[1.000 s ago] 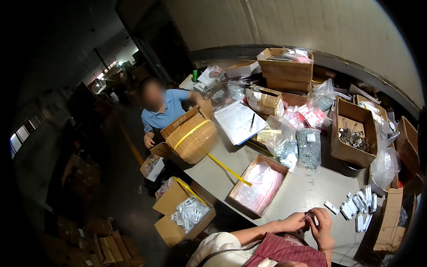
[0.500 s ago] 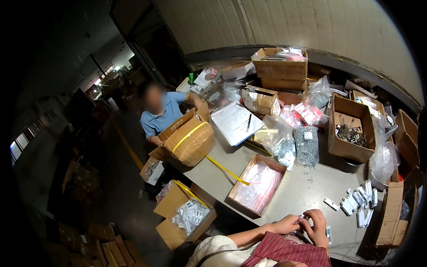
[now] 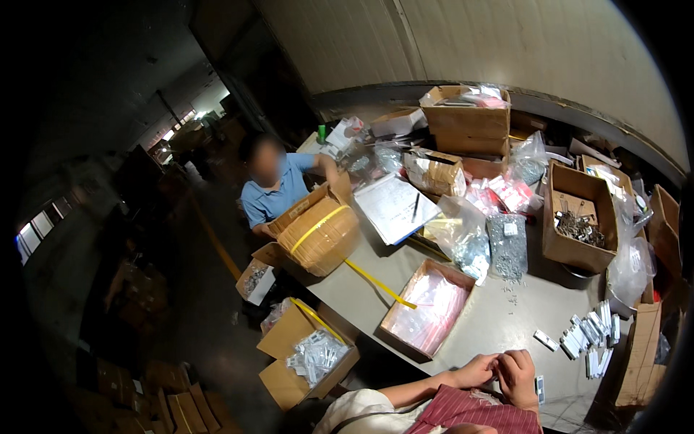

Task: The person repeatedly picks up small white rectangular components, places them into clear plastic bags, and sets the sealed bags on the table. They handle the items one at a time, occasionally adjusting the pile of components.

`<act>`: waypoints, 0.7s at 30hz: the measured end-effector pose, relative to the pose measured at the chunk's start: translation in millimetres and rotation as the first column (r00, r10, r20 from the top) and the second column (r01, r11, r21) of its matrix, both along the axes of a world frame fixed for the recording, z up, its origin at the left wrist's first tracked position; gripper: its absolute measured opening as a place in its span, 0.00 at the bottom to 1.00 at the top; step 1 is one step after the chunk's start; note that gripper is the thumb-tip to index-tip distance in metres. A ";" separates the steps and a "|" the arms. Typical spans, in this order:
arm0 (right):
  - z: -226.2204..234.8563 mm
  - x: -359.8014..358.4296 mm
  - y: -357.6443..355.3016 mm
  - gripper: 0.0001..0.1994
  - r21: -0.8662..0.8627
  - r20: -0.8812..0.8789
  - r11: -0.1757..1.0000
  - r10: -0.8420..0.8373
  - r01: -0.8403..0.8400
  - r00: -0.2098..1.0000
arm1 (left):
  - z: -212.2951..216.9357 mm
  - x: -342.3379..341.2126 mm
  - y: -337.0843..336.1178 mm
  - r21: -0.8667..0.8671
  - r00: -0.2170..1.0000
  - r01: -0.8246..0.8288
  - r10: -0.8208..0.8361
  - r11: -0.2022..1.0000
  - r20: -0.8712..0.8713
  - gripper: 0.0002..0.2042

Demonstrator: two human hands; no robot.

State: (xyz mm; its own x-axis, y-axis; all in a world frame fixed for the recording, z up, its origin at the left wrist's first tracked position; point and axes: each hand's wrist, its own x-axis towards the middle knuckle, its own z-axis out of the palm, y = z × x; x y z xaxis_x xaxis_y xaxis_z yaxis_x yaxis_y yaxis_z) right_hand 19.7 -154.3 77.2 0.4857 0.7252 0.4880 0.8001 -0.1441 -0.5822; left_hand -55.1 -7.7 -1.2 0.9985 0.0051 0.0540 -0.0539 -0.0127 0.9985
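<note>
Close together at the table's near edge, my left hand [image 3: 478,371] and my right hand [image 3: 517,377] meet with curled fingers. Whatever they pinch is small and hidden by the fingers. Just right of my right hand lies a small metal piece [image 3: 540,389], flat on the table. Farther right is a loose pile of similar silvery, narrow metal pieces [image 3: 591,334], with a single piece [image 3: 546,340] apart from it on the left. An open carton of clear plastic bags [image 3: 428,309] stands beyond my left hand.
At the far left a co-worker in a blue shirt [image 3: 283,194] handles a taped carton [image 3: 318,239]. An open box of metal pieces [image 3: 285,390] sits below the table's left edge. A clipboard [image 3: 397,210], a bag of screws [image 3: 508,249] and a carton of metal parts [image 3: 578,253] stand beyond.
The whole view has shifted a little, so everything sits slightly lower and to the right. My right hand's raised fingers have curled down closer against my left hand.
</note>
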 end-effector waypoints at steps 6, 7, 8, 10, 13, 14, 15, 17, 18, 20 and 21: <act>26.7 2.2 3.0 0.11 0.019 0.175 0.999 0.038 -0.042 0.984 | 19.7 14.0 11.4 0.045 0.996 0.052 -0.055 0.998 0.066 0.11; 31.2 1.2 2.7 0.12 0.014 0.183 0.999 0.046 -0.050 0.982 | 18.4 14.4 11.3 0.040 0.997 0.060 -0.062 0.997 0.052 0.13; 29.1 1.2 1.8 0.13 0.023 0.186 0.998 0.048 -0.053 0.981 | 16.9 14.6 12.1 0.038 0.997 0.068 -0.070 0.997 0.041 0.14; 27.9 4.3 0.2 0.13 0.019 0.171 0.993 0.108 -0.112 0.979 | 14.8 16.7 11.6 0.038 0.994 0.093 -0.095 0.995 0.045 0.13; 27.0 10.7 -1.4 0.13 0.069 0.079 0.989 0.122 -0.127 0.989 | -0.5 27.8 12.4 0.032 0.987 0.162 -0.162 0.986 -0.004 0.12; 23.5 20.9 -5.7 0.13 0.066 0.068 0.989 0.128 -0.132 0.989 | 22.7 33.3 12.4 0.054 0.985 0.165 -0.167 0.985 0.042 0.07; 22.0 30.3 -10.5 0.13 0.057 0.054 0.990 0.127 -0.130 0.990 | 28.3 39.7 8.7 -0.009 0.988 0.140 -0.139 0.990 0.062 0.11; 22.0 54.3 -8.2 0.13 0.120 0.111 0.993 -0.004 -0.009 0.994 | 55.3 44.1 12.6 -0.119 0.986 0.158 -0.163 0.980 -0.040 0.20; 42.3 65.6 -5.7 0.10 0.104 0.092 0.994 -0.028 0.018 0.995 | 45.4 47.1 17.1 -0.098 0.986 0.166 -0.166 0.981 0.011 0.21; 65.6 79.4 -8.3 0.05 0.135 -0.083 0.968 -0.201 0.210 0.976 | 62.4 46.7 18.8 -0.310 0.969 0.172 -0.216 0.935 -0.117 0.19; 73.8 84.3 -9.5 0.05 0.156 -0.088 0.946 -0.272 0.283 0.958 | 55.6 48.3 17.5 -0.363 0.973 0.162 -0.211 0.918 -0.098 0.16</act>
